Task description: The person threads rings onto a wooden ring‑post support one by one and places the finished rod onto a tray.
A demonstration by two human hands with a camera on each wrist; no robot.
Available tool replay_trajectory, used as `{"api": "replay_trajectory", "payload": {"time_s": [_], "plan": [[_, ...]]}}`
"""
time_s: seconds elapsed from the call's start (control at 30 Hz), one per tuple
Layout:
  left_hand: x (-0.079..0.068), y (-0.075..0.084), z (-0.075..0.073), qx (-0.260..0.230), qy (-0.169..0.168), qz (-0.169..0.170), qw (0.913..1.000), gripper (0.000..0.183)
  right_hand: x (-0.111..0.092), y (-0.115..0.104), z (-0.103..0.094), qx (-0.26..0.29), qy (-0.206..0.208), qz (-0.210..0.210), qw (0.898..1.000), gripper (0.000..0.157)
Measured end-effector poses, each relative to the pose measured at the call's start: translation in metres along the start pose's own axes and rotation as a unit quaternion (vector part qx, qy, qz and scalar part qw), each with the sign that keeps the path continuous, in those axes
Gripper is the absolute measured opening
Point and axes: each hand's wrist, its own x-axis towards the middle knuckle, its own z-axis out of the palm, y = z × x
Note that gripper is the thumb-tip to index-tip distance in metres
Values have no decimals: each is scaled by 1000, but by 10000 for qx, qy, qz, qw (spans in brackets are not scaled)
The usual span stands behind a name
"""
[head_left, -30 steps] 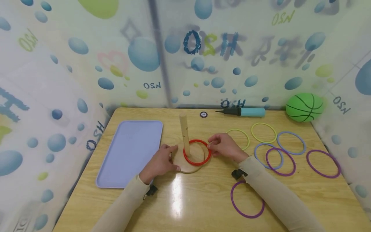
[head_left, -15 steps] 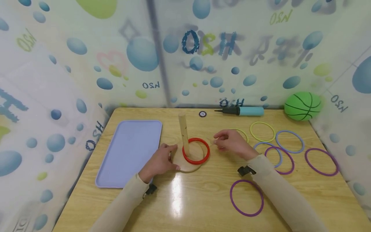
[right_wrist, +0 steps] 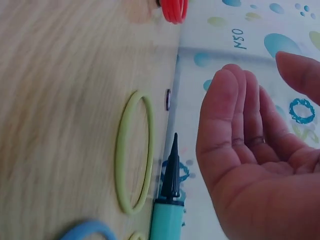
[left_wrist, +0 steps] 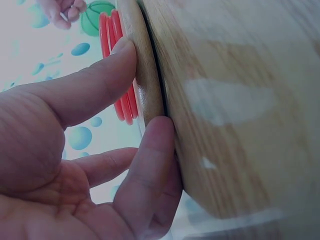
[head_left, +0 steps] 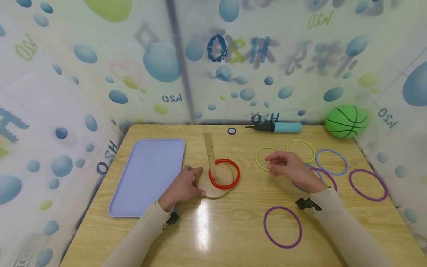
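Observation:
A round wooden base (head_left: pixel 208 190) with an upright peg (head_left: pixel 209 152) stands near the table's middle. Red rings (head_left: pixel 238 178) lie stacked around the peg, off-centre to the right. My left hand (head_left: pixel 181 188) holds the base at its left edge; in the left wrist view the thumb and fingertips press on its rim (left_wrist: pixel 145 75). To the right, my right hand (head_left: pixel 293 170) hovers above the table with loosely bent fingers and nothing in it. It overlaps a yellow-green ring (head_left: pixel 261 149) in the head view, and the right wrist view shows that ring (right_wrist: pixel 121 150) beside the hand.
A lilac tray (head_left: pixel 151 174) lies on the left. Another yellow-green ring (head_left: pixel 287 148), blue rings (head_left: pixel 347 165) and purple rings (head_left: pixel 386 185) lie at right, one purple ring (head_left: pixel 265 227) nearer the front. A teal pump (head_left: pixel 287 127), a small black disc (head_left: pixel 231 131) and a green ball (head_left: pixel 347 121) sit at the back.
My right hand has let go of the top red ring and moved right, away from the peg, toward the yellow-green ring. The left hand stays at the base.

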Motion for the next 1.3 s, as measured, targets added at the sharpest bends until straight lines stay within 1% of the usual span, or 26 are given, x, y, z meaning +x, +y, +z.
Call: {"api": "replay_trajectory", "payload": {"time_s": [0.2, 0.33, 0.43, 0.57, 0.63, 0.7, 0.8, 0.9, 1.03, 1.2, 1.3], "plan": [[-1, -1, 0, -1, -2, -38, 10000, 96, -22, 13, -8, -255, -36, -111, 9996, 47], [-1, -2, 0, -46, -25, -53, 10000, 96, -32, 27, -9, -646, -178, -338, 9972, 40], [-1, -1, 1, -46, -24, -52, 10000, 96, -38, 38, -9, -834, -588, -647, 9927, 36], [-1, -1, 0, -40, -12, -41, 10000, 95, -43, 50, -8, -831, -1367, -848, 9835, 38], [-1, -1, 0, -47, -18, -50, 10000, 95, -46, 53, -6, -839, -1629, -839, 9795, 40], [-1, -2, 0, -66, -28, -82, 9999, 95, -47, 55, -3, -935, -1781, -902, 9754, 40], [-1, -2, 0, -99, -31, -139, 9998, 96, -48, 54, 2, -1263, -1813, -1085, 9692, 35], [-2, -2, 0, -143, -23, -182, 9997, 96, -47, 51, 6, -1711, -1752, -1331, 9604, 26], [-3, -2, 0, -222, -33, -191, 9996, 96, -44, 47, 10, -2127, -1609, -1517, 9518, 15], [-4, -1, 0, -251, -40, -153, 9996, 96, -40, 45, 12, -2403, -1424, -1616, 9465, 14], [-3, 0, 0, -212, -18, -120, 9997, 95, -39, 43, 11, -2430, -1355, -1607, 9470, 12]]}}
